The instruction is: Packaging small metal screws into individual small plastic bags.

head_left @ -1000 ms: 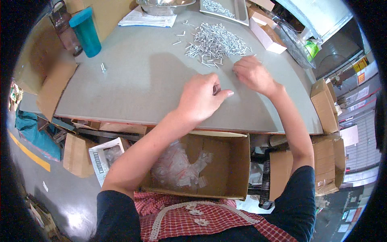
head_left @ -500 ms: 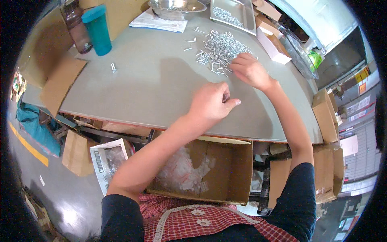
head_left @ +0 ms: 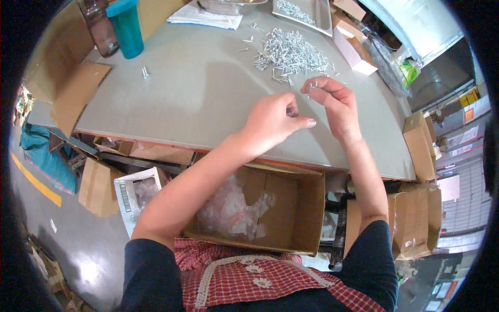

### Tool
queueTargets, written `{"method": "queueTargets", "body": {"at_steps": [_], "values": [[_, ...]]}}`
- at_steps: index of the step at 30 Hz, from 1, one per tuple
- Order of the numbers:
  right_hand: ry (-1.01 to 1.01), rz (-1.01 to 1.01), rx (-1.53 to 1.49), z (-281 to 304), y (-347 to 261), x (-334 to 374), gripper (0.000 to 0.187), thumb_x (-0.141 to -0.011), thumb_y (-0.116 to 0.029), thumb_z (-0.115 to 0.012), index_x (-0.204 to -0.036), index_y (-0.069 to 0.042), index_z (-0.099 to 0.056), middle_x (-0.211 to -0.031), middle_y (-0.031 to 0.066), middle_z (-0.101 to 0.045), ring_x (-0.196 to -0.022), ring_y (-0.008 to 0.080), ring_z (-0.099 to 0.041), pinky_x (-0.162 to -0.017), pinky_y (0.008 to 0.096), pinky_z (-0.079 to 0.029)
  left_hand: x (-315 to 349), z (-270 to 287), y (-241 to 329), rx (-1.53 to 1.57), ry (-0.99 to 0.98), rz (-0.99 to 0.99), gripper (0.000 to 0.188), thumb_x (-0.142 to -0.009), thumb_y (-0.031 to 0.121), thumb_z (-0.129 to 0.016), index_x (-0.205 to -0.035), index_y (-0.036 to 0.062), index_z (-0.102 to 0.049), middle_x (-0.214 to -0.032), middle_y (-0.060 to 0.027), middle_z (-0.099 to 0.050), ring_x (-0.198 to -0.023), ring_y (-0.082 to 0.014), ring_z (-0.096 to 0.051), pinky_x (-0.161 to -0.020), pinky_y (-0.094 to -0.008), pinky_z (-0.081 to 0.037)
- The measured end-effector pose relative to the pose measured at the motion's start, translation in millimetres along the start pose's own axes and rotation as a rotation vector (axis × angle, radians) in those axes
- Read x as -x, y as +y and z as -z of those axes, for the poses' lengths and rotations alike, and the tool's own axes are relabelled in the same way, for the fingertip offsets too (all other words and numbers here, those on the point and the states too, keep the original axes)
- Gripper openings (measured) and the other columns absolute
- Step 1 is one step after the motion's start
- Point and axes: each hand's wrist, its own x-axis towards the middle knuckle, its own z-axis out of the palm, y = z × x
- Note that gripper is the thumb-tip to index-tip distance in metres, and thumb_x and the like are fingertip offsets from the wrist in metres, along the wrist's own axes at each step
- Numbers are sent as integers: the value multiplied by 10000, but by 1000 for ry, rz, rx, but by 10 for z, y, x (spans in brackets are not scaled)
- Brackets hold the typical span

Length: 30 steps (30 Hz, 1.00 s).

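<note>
A heap of small silvery screws (head_left: 292, 54) lies on the grey tabletop (head_left: 197, 112), with a few strays around it. Just on the near side of the heap, my right hand (head_left: 337, 106) pinches some screws (head_left: 311, 89) between thumb and fingers. My left hand (head_left: 273, 122) hovers to its left over the table, its fingers curled in and the thumb pointing right. Whatever those curled fingers may hold is hidden. Two screws (head_left: 145, 73) rest apart at the left of the table.
Below the table edge, an open cardboard box (head_left: 299, 216) contains clear plastic bags (head_left: 226, 208). A teal-lidded cup (head_left: 127, 31) and a brown bottle (head_left: 99, 26) stand far left. Behind the heap are a metal tray (head_left: 325, 23) of screws, papers (head_left: 205, 18) and a metal bowl (head_left: 234, 6).
My right hand has drawn back from the heap and turned, now showing screws in its fingertips. My left hand has barely moved. The whole view has shifted slightly.
</note>
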Motion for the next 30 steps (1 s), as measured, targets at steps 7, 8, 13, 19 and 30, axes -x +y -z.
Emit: {"method": "queueTargets", "body": {"at_steps": [7,8,13,19,30], "values": [[-121,144,-101,-272,-61,179,190,-880,-34,-697,-1068,-34,-719,-1299,127,-627,-1248,212,-543,-1060,373,-426,7,-27,56,218,-81,-37,359,-789,293,-871,-839,9,-657,-721,-26,-648,-685,-94,-573,-628,-312,-486],[-137,106,-68,-283,-65,187,204,-874,-35,-702,-1077,-37,-722,-1303,119,-630,-1264,221,-533,-1085,383,-407,6,-32,50,216,-84,-38,359,-789,293,-871,-839,9,-657,-721,-26,-648,-685,-94,-573,-628,-312,-486],[-118,198,43,-161,-249,228,241,-847,-29,-713,-1086,-51,-728,-1322,114,-634,-1299,247,-517,-1125,414,-366,9,91,213,30,-228,109,353,-777,238,-881,-964,0,-699,-830,-6,-687,-806,-81,-592,-718,-284,-502],[-238,532,697,-97,-414,203,170,-867,-30,-695,-1036,-39,-704,-1254,118,-667,-1264,261,-546,-1090,422,-395,50,63,144,239,-230,-22,344,-820,267,-853,-1009,25,-699,-880,-2,-677,-831,-81,-581,-749,-280,-495],[24,-6,375,-131,-505,801,142,-944,-67,-672,-1066,-5,-636,-832,75,-708,-795,124,-692,-702,278,-545,161,-12,145,442,-154,-14,126,-914,156,-694,-935,32,-687,-872,-7,-676,-777,-74,-597,-665,-256,-467]]}}
